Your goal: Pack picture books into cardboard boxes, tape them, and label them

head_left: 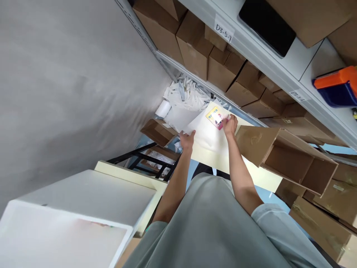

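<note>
A white sheet or flat bag (pixel 208 132) lies on the pale yellow tabletop (pixel 264 176). On top of it rests a small card (pixel 214 114) printed in yellow and pink. My right hand (pixel 231 125) is closed at the card's right edge, with something small and pale at its fingertips that I cannot make out. At the sheet's left edge is my left hand (pixel 186 141), its thumb and fingers apart. Right of my right forearm, an open cardboard box (pixel 251 143) lies on its side, its opening facing right.
White paper scraps (pixel 186 93) are heaped beyond the table, beside a small open carton (pixel 158 132). A shelf (pixel 251 44) full of cartons runs along the right, holding a black phone (pixel 267 26) and an orange-and-blue tool (pixel 338 87). A white foam box (pixel 80 193) stands lower left.
</note>
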A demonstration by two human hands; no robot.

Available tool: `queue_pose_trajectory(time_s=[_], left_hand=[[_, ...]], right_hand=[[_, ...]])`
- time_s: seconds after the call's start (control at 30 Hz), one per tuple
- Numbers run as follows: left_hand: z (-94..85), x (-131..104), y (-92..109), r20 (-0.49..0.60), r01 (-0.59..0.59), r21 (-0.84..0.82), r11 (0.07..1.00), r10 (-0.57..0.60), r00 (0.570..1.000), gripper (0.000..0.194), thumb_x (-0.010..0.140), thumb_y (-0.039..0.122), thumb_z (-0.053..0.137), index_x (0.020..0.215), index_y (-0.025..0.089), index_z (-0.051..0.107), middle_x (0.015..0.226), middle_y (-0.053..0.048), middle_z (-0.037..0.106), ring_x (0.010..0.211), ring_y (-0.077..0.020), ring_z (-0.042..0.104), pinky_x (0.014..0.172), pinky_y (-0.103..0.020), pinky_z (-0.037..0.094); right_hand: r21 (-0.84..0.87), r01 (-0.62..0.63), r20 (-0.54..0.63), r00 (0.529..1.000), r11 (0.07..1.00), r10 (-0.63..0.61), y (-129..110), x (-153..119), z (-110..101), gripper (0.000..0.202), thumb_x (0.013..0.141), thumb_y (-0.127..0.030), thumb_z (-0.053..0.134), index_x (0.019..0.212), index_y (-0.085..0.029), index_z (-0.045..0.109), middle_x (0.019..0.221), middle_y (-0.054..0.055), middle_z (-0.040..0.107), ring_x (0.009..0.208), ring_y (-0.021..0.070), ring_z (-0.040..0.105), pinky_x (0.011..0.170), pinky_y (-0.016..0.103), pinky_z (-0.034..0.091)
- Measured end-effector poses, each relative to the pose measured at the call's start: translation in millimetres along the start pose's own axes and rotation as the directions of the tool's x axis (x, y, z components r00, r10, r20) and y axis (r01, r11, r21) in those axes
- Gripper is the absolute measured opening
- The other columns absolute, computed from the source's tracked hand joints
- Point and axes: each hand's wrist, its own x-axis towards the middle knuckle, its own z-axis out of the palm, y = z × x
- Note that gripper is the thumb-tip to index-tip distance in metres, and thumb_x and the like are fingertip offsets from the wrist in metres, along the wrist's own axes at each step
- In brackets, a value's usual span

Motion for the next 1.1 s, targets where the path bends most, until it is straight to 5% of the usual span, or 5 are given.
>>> queue_pose_trajectory(time_s=[0.17,0.37,0.67,0.83,1.1], left_hand=[[1.4,1,15,-0.158,0.074,0.202,0.977,-0.042,0.987,0.076,0.085,0.039,0.088,0.147,0.011,0.054,0.158,-0.030,0.055,0.157,-0.0459,0.044,0.127,-0.064,0.038],[12.7,4,40,-0.072,-0.019,0.220,0.975,0.036,0.997,0.024,0.089,0.040,0.080,0.101,0.020,0.075,0.121,-0.017,0.079,0.136,-0.0423,0.063,0.118,-0.060,0.046],[35.5,0,77,0.175,-0.099,-0.237,0.966,0.143,0.974,0.029,0.099,0.048,0.067,0.100,0.020,0.061,0.097,-0.009,0.079,0.085,-0.0209,0.077,0.077,-0.035,0.065],[59.4,6,108,0.375,-0.008,-0.448,0.894,0.196,0.906,0.031,0.101,0.050,0.064,0.104,0.019,0.064,0.106,-0.012,0.080,0.096,-0.0216,0.080,0.089,-0.038,0.066],[80.5,-2,78,0.207,-0.071,-0.135,0.988,0.099,0.973,0.035,0.081,0.019,0.075,0.113,0.021,0.062,0.123,-0.011,0.072,0.091,-0.0206,0.076,0.081,-0.034,0.061]], right_hand=[[-0.087,0.014,-0.005,1.000,0.996,-0.014,4,13,7,0.048,0.103,-0.018,0.050,0.150,-0.007,0.054,0.155,0.026,0.056,0.142,0.0344,0.050,0.119,0.045,0.040],[-0.180,-0.029,0.014,0.999,0.983,0.032,2,13,13,0.036,0.106,-0.021,0.048,0.137,-0.012,0.062,0.139,0.023,0.064,0.133,0.0345,0.055,0.112,0.044,0.042],[-0.200,-0.105,0.138,0.981,0.974,0.134,3,4,6,0.029,0.107,-0.015,0.044,0.123,-0.010,0.068,0.131,0.025,0.069,0.125,0.0334,0.061,0.107,0.045,0.044],[-0.159,-0.111,0.156,0.978,0.981,0.136,8,-4,2,0.027,0.103,-0.012,0.049,0.116,-0.013,0.072,0.132,0.021,0.069,0.125,0.0315,0.061,0.107,0.042,0.044],[-0.037,-0.210,0.168,0.962,0.977,0.213,6,-8,-3,0.069,0.118,-0.045,0.017,0.118,-0.015,0.079,0.128,0.022,0.073,0.123,0.0326,0.067,0.106,0.041,0.049]])
